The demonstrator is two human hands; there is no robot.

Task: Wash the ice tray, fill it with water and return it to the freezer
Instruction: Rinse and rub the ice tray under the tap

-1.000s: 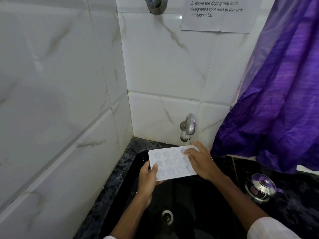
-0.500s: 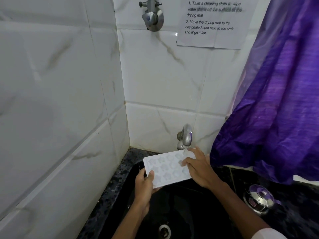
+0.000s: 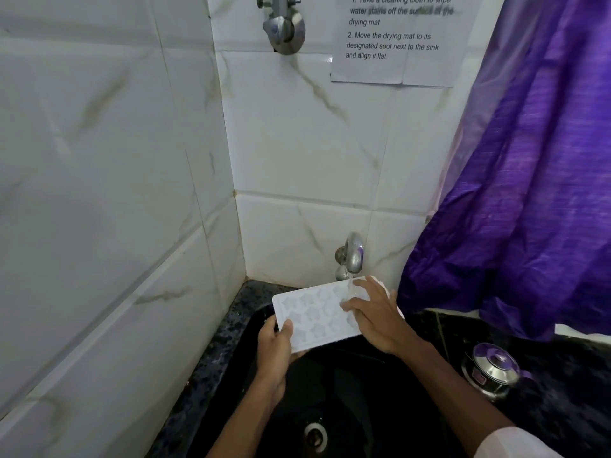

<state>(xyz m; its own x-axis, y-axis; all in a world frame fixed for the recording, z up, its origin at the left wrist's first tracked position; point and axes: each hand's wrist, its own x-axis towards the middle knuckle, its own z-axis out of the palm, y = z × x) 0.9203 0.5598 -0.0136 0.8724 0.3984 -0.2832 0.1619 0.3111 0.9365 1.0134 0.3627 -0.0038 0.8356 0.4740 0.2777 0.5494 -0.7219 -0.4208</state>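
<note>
Your left hand point(image 3: 276, 347) pinches the star-mould ice tray point(image 3: 317, 314) by its near-left corner over the black sink point(image 3: 363, 385); your right hand point(image 3: 377, 314) lies flat-fingered on its far-right end, under the tap point(image 3: 353, 252), along the long axis.

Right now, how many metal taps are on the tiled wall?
2. The lower tap is just above the ice tray, with water running. The upper tap is high on the same wall, left of the paper notice. The curtain may hide more.
</note>
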